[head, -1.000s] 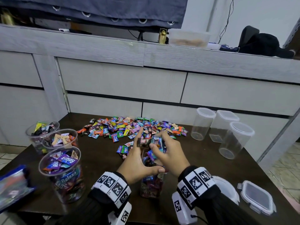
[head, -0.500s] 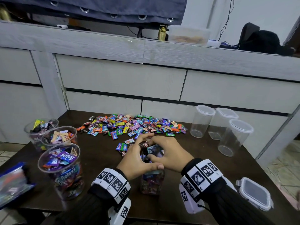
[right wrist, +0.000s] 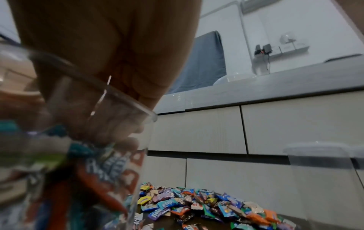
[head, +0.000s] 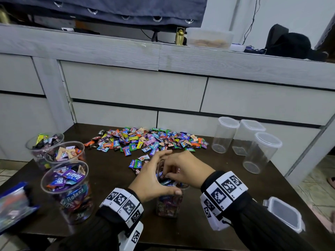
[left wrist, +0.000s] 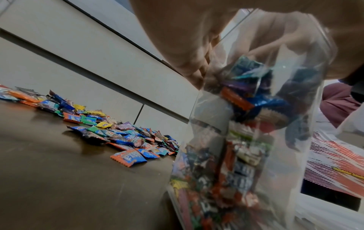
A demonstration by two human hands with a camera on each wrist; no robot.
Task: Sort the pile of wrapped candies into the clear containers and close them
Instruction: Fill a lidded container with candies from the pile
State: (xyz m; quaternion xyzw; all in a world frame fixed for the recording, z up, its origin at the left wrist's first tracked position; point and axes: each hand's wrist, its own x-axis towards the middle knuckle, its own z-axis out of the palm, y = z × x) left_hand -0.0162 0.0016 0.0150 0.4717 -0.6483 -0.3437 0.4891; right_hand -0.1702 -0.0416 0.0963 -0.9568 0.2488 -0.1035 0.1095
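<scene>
A clear container (head: 169,205), nearly full of mixed wrapped candies, stands at the front middle of the dark table (head: 108,178). My left hand (head: 154,174) grips it at the rim, thumb on the near side and fingers on the far side. My right hand (head: 183,169) reaches into its mouth from the right, fingertips bunched on the top candies (head: 165,180). The left wrist view shows those fingers (left wrist: 275,38) through the container wall (left wrist: 246,140). The loose candy pile (head: 145,140) lies beyond, toward the cabinet.
Three open containers with sorted candies (head: 67,187) stand at the left, beside a blue bag (head: 14,205). Three empty lidded containers (head: 262,153) stand at the right. A square lid (head: 284,214) lies at the front right. Grey cabinet drawers (head: 137,87) back the table.
My right hand has come down from above the container into its mouth, carrying the candies it held. My left hand has kept its grip on the rim.
</scene>
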